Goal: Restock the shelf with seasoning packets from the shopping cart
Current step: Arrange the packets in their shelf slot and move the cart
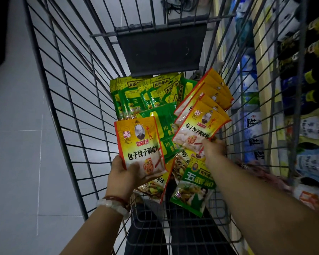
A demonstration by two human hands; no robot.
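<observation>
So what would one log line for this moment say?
left hand: holds one yellow seasoning packet | right hand: grips fanned yellow packets | green packets: in shopping cart | shelf: not yet restocked

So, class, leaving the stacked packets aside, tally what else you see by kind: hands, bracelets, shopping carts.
Hands: 2 (left hand gripping a packet, right hand gripping a fan of packets)
Bracelets: 2 (white bracelet, red bracelet)
Shopping carts: 1
Total: 5
</observation>
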